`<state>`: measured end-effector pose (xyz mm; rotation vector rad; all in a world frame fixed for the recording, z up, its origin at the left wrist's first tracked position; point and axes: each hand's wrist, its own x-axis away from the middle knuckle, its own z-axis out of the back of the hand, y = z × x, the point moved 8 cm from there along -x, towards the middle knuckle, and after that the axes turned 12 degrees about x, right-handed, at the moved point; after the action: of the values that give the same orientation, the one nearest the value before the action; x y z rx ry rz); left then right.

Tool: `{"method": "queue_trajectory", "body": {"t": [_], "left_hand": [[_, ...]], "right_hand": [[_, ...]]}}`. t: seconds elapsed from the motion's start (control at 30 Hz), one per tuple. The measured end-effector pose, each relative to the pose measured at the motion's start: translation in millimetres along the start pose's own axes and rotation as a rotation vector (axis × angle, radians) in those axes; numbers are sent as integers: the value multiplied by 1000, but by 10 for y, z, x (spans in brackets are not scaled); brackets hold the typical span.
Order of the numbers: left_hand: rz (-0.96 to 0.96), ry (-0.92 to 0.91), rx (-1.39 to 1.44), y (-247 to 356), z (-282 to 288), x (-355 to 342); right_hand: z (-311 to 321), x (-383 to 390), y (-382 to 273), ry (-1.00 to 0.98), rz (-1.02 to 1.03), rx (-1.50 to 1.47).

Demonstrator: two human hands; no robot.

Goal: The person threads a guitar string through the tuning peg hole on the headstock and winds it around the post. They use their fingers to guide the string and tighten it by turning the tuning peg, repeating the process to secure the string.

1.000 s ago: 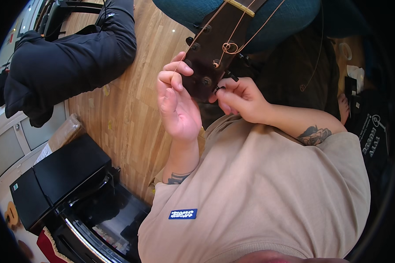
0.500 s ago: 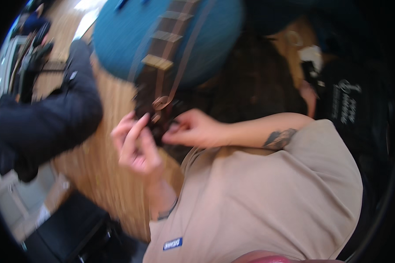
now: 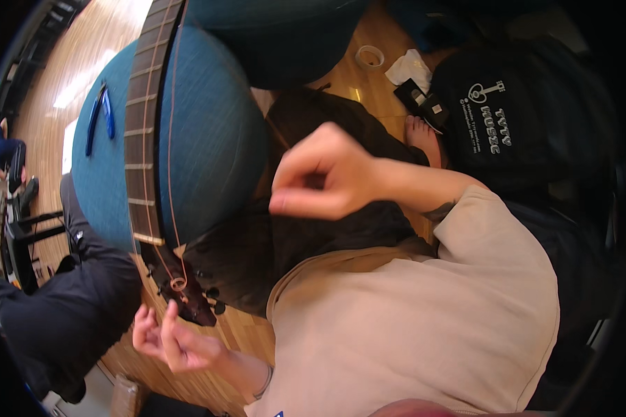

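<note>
A guitar-like instrument's fretted neck (image 3: 143,132) lies across a round blue cushioned seat (image 3: 209,132), its dark headstock (image 3: 196,306) toward me. Copper-coloured strings (image 3: 173,139) run along the neck, and a small coil of string (image 3: 179,284) sits over the headstock beside the black tuning pegs (image 3: 215,300). My left hand (image 3: 177,340) is just below the headstock, fingers partly bent and apart, with nothing visible in it. My right hand (image 3: 330,174) is raised to the right of the neck, fingers curled and thumb pressed against them; whatever it may hold is hidden.
Blue-handled cutters (image 3: 101,121) lie on the seat. At the far right are a tape roll (image 3: 370,57), a crumpled white cloth or paper (image 3: 410,69), a black box (image 3: 421,101), a bare foot (image 3: 424,139) and a black bag (image 3: 494,118). Dark clothing (image 3: 76,306) is close on the left.
My hands have parted: the right has left the headstock and risen to the right. My view has shifted, so the headstock now appears lower and farther left, and the cutters show fully.
</note>
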<state>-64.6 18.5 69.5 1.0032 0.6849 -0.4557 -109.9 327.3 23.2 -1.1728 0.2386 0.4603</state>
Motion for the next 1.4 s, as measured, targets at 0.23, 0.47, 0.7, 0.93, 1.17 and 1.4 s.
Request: {"method": "queue_trajectory", "body": {"t": [0.23, 0.47, 0.7, 0.93, 1.17, 1.4], "left_hand": [[32, -139, -40, 76, -175, -92], [-39, -186, -80, 231, -361, -211], [39, -102, -2, 226, -383, -273], [116, -2, 94, 37, -158, -138], [253, 39, 57, -103, -41, -75], [217, 2, 97, -17, -93, -112]], "right_hand": [[1003, 78, -6, 272, -14, 23], [817, 141, 163, 233, -147, 11], [431, 159, 100, 138, -60, 46], [135, 160, 60, 80, -73, -24], [65, 174, -12, 52, -51, -6], [43, 117, -78, 50, -62, 25]]}}
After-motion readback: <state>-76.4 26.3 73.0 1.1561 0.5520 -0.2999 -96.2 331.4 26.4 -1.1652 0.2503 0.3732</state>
